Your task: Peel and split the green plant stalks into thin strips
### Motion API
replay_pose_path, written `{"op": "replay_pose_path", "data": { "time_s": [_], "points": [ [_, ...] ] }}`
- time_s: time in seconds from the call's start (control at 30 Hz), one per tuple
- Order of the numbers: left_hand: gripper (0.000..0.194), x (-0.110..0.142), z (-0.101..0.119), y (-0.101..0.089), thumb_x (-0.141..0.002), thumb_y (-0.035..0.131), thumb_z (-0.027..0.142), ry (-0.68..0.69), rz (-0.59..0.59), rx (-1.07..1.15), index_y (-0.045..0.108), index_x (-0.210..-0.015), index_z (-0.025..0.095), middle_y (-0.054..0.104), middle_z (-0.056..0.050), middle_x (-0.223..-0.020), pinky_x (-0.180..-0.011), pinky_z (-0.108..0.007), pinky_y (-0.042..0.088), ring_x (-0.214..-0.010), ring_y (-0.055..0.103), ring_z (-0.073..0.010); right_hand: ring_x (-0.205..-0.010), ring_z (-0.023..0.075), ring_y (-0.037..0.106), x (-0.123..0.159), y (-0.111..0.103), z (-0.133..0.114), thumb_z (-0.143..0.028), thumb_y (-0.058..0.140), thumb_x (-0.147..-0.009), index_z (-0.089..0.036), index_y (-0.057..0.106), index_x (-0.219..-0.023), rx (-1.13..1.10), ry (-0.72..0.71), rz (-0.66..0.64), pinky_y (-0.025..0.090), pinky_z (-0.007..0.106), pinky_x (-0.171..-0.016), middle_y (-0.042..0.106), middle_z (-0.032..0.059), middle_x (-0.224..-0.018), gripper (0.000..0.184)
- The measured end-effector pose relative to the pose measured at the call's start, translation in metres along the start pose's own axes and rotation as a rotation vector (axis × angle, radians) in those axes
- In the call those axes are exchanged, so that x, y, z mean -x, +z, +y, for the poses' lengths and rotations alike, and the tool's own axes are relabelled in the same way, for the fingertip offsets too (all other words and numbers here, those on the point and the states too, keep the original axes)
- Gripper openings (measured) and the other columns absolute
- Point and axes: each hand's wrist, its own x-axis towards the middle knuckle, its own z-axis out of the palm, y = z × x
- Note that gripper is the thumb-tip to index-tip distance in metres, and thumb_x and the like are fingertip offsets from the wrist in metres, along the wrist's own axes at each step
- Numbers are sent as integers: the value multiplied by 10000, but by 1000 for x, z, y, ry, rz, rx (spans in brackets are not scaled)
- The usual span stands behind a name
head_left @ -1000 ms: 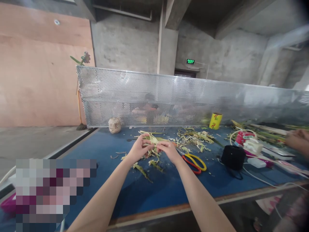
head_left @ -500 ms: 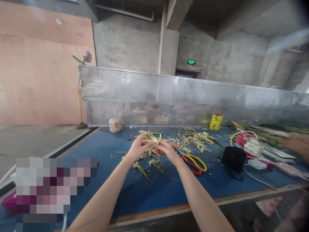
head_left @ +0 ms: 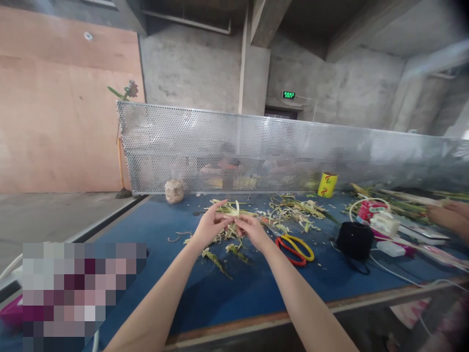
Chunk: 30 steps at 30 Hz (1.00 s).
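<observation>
My left hand (head_left: pixel 209 226) and my right hand (head_left: pixel 252 231) meet over the middle of the blue table. Between their fingertips they pinch a pale green plant strip (head_left: pixel 237 208), one end of which stands up in a narrow curl. The left index finger is stretched out while its thumb presses in; the right fingers are bent and closed. Beneath the hands lie plant scraps (head_left: pixel 216 261), several of them green-tipped. Just right of my right hand rest scissors (head_left: pixel 291 237) with red and yellow handles, their blades partly hidden by scraps.
A pile of peelings (head_left: pixel 298 210) lies behind the scissors. Farther right are a black cylinder (head_left: pixel 354 240), cables, a red-and-white package (head_left: pixel 370 211) and another person's hand (head_left: pixel 449 217). A yellow roll (head_left: pixel 327 185) and a pale lump (head_left: pixel 174 190) stand before the perforated metal screen (head_left: pixel 205 127).
The strip's upright end has straightened and shifted slightly left. My right hand has moved a little left, closer to my left hand. The other person's hand has shifted slightly.
</observation>
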Motion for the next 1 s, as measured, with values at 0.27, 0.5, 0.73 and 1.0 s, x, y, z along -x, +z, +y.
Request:
{"op": "replay_pose_path", "data": {
  "time_s": [0.27, 0.5, 0.73, 1.0],
  "points": [
    [629, 1, 0, 1, -672, 604, 243, 17, 63, 0, 332, -1229, 134, 667, -69, -793, -589, -246, 464, -564, 576, -102, -410, 63, 299, 0, 2, -3, -407, 575, -666, -181, 473, -608, 27, -41, 79, 232, 219, -434, 354, -75, -435, 254],
    [587, 2, 0, -3, -663, 620, 234, 29, 102, -11, 378, -1189, 140, 665, -45, -688, -613, -255, 469, -617, 609, -135, -387, 58, 281, 0, 1, -1, -419, 577, -652, -189, 430, -593, 58, -22, 73, 206, 205, -404, 340, -86, -415, 280],
    [733, -1, -12, -3, -662, 625, 305, -49, 46, 7, 229, -1262, 161, 631, -52, -764, -407, -176, 388, -591, 577, -126, -361, 52, 284, 2, 1, -4, -470, 533, -680, -190, 464, -651, 44, 27, 47, 192, 210, -379, 434, -56, -479, 290],
    [833, -4, -16, -6, -571, 695, 241, -135, -7, 47, 242, -1259, 115, 594, -7, -651, -390, -198, 395, -450, 519, -92, -382, 60, 305, 2, 3, -6, -454, 562, -647, -204, 484, -764, 44, 25, 38, 222, 212, -400, 443, -54, -517, 287]
  ]
}}
